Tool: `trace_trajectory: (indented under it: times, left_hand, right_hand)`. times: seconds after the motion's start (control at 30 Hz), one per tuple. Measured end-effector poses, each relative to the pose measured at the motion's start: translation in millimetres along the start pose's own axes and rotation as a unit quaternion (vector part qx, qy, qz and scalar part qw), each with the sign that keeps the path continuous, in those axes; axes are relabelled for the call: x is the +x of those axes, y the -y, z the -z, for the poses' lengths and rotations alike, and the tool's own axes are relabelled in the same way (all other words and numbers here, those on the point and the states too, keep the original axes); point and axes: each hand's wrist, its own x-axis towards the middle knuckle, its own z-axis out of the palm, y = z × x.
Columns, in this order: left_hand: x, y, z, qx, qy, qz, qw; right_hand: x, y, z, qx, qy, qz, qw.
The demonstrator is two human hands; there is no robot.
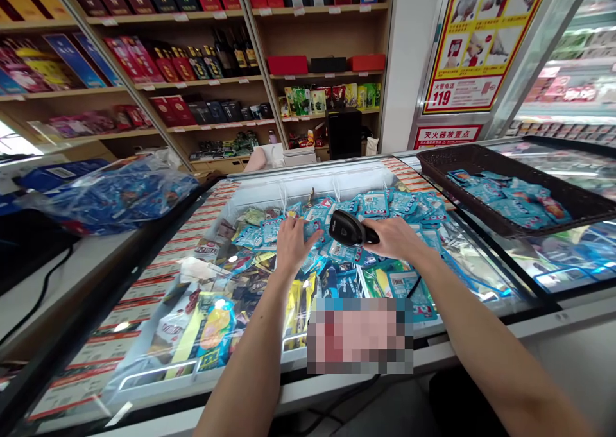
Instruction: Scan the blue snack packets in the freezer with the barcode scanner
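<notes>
My right hand (395, 237) is wrapped round the handle of a black barcode scanner (347, 229), its head pointing left over the packets. A cable hangs below that hand. Small blue snack packets (375, 203) lie spread over the glass lid of a chest freezer (337, 183). On these packets rests my left hand (292, 239), its thumb apart from the fingers and a packet (314, 230) beside the thumb. The fingertips are partly hidden, but no packet is visibly gripped. Through the glass, yellow ice-cream wrappers (294, 305) show beneath my hands.
A dark brown plastic basket (510, 228) on the right holds more blue packets. To the left sits a clear plastic bag (115, 190) filled with blue packets. Wooden shelves (202, 87) with boxes and bottles stand behind the freezer. A blurred patch covers part of the front edge.
</notes>
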Motion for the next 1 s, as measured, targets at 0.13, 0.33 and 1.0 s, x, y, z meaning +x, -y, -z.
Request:
trace_trajectory:
  times: [0.13,0.33,1.0]
  left_hand:
    - [2.0,4.0,1.9,-0.109,-0.081,0.083,0.987]
    - [2.0,8.9,-14.9,-0.363,-0.123,0.194,0.903]
    - [2.8,7.5,-16.4,-0.387,-0.121,0.234,0.884]
  right_hand:
    - [-0.3,0.2,1.0,0.004,-0.005,0.005,1.000]
    - [-1.0,2.1,1.0,0.013,-0.001,0.013,1.000]
    - [-0.5,8.0,7.8,0.018,0.021,0.033,0.999]
